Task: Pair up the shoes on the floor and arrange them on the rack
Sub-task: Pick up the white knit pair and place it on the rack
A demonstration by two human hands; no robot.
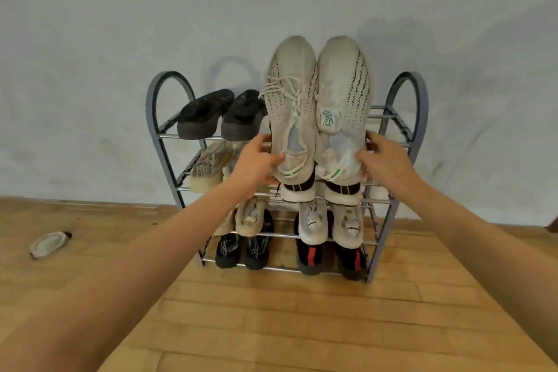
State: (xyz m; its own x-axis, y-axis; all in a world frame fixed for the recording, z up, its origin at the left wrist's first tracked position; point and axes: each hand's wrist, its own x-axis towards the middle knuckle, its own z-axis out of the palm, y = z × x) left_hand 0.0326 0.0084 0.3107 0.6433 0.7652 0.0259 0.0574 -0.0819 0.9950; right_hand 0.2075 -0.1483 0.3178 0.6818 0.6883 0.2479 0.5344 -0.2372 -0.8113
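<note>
I hold a pair of white knit sneakers side by side above the top right of the grey metal rack (157, 106), toes pointing away. My left hand (256, 161) grips the heel of the left sneaker (291, 106). My right hand (382, 160) grips the heel of the right sneaker (344, 90), which has a green logo on its tongue. A black pair (220, 115) rests on the top left tier. Lower tiers hold a beige pair (208, 169), white pairs (329, 226), a cream pair (250, 217) and dark pairs (241, 251).
A single flat white insole or slipper (49, 243) lies on the wooden floor to the left of the rack. The rack stands against a pale wall. Wooden floor stretches in front of the rack.
</note>
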